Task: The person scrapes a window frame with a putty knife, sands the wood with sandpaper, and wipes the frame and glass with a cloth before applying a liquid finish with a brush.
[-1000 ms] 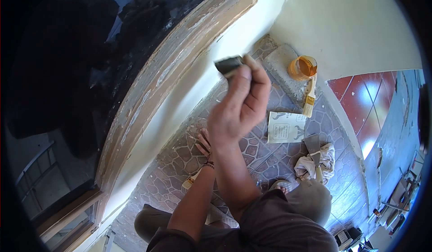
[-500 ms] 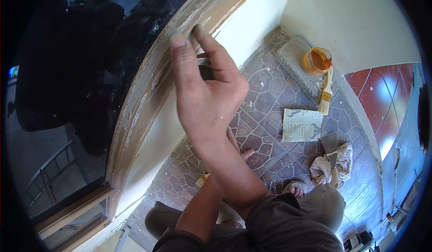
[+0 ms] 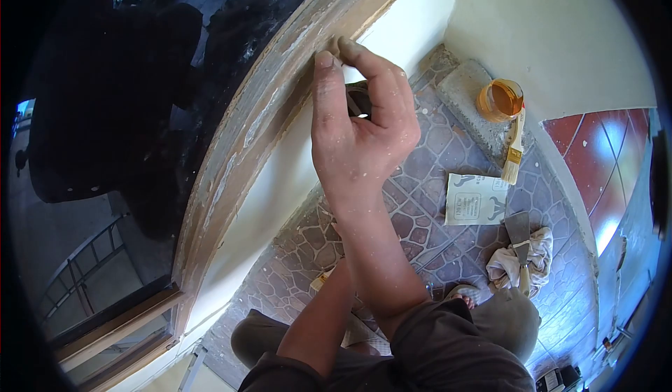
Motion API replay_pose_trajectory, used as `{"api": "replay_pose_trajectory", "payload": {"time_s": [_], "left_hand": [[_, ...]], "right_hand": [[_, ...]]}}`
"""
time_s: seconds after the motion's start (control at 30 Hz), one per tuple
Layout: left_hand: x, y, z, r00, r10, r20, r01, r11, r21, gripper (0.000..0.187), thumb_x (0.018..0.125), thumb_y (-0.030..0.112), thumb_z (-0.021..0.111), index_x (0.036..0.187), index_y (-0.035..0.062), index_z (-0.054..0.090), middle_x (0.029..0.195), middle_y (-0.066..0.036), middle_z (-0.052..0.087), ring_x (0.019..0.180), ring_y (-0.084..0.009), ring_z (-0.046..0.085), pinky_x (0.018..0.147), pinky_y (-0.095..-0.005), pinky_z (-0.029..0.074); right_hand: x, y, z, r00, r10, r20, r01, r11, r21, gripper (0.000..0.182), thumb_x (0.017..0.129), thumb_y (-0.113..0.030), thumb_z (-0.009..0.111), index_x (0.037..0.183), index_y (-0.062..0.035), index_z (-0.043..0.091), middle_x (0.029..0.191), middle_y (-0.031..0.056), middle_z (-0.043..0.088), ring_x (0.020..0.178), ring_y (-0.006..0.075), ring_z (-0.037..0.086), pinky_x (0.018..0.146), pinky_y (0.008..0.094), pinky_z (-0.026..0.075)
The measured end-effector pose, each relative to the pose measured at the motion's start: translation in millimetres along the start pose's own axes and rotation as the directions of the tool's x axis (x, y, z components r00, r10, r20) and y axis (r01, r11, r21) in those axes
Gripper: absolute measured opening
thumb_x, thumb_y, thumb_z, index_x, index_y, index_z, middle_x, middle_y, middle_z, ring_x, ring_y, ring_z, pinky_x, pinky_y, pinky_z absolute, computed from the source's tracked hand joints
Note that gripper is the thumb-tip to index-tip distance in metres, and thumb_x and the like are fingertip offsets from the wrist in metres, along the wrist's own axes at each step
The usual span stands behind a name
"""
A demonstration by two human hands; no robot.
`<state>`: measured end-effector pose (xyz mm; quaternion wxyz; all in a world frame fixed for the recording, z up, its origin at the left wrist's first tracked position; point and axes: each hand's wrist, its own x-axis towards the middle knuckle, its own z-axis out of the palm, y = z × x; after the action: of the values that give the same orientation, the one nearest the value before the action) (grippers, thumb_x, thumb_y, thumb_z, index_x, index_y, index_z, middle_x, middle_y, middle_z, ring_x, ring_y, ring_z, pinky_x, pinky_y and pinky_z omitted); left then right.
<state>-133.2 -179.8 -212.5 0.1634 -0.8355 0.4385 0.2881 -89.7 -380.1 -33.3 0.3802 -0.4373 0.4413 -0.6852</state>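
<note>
My right hand (image 3: pixel 367 122) is raised beside the worn wooden window frame (image 3: pixel 269 87), thumb and fingers closed in a pinch near its edge. Something dark shows in the gap behind the fingers, but I cannot make out what it is. The frame's wood has pale, flaking patches along its curve and borders a dark glass pane (image 3: pixel 133 98). My left forearm (image 3: pixel 325 322) passes beneath the right one, and my left hand is hidden behind it.
On a concrete block (image 3: pixel 458 87) stands a cup of amber liquid (image 3: pixel 500 101), with a paintbrush (image 3: pixel 514 147) against it. Printed sandpaper (image 3: pixel 476 199) lies on the stone-patterned floor (image 3: pixel 434 136). A scraper (image 3: pixel 519 234) rests on a crumpled cloth (image 3: pixel 540 255).
My right hand has shifted right and slightly upward along the frame, still pinched. The left hand's fingers, partly visible before, are now covered by the right forearm. The whole view has shifted slightly.
</note>
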Motion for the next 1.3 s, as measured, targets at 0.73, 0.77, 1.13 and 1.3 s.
{"api": "replay_pose_trajectory", "payload": {"time_s": [0.73, 0.77, 1.13, 1.3], "left_hand": [[19, -1, 27, 0.998, -0.056, 0.016, 0.057, 0.997, -0.051, 0.123, 0.077, 0.065, 0.065, 0.154, 0.0051, -0.009, 0.157, -0.031, -0.009, 0.144, -0.0520, -0.007, 0.113, -0.0632, -0.002], [20, 0, 29, 0.998, -0.058, 0.016, 0.058, 0.997, -0.054, 0.123, 0.077, 0.065, 0.065, 0.154, 0.0052, -0.009, 0.157, -0.031, -0.010, 0.144, -0.0519, -0.008, 0.113, -0.0632, -0.002], [17, 2, 48, 0.997, -0.074, 0.024, 0.075, 0.995, -0.072, 0.119, 0.080, 0.063, 0.063, 0.154, 0.0064, -0.010, 0.157, -0.029, -0.012, 0.144, -0.0507, -0.011, 0.113, -0.0630, -0.004], [24, -4, 48, 0.996, -0.085, 0.028, 0.087, 0.993, -0.076, 0.117, 0.081, 0.062, 0.062, 0.154, 0.0069, -0.011, 0.158, -0.028, -0.014, 0.144, -0.0501, -0.012, 0.113, -0.0628, -0.004]], "right_hand": [[8, 0, 9, 0.965, -0.258, -0.038, 0.251, 0.958, -0.136, 0.011, 0.074, -0.005, 0.075, 0.078, 0.0008, 0.067, 0.083, 0.0131, 0.068, 0.061, 0.0174, 0.065, 0.056, 0.0273, 0.053], [8, -1, 9, 0.965, -0.260, -0.038, 0.253, 0.958, -0.135, 0.011, 0.074, -0.005, 0.075, 0.078, 0.0008, 0.067, 0.083, 0.0131, 0.068, 0.061, 0.0174, 0.065, 0.056, 0.0273, 0.053], [3, -4, -4, 0.994, -0.113, -0.007, 0.112, 0.991, -0.079, 0.012, 0.081, -0.002, 0.068, 0.091, -0.0020, 0.074, 0.074, 0.0019, 0.067, 0.058, 0.0040, 0.055, 0.055, 0.0187, 0.044], [-1, 1, -15, 0.997, -0.072, 0.020, 0.073, 0.993, -0.087, 0.016, 0.086, -0.003, 0.068, 0.102, -0.0030, 0.074, 0.075, 0.0016, 0.064, 0.057, 0.0022, 0.049, 0.052, 0.0191, 0.038]]}}
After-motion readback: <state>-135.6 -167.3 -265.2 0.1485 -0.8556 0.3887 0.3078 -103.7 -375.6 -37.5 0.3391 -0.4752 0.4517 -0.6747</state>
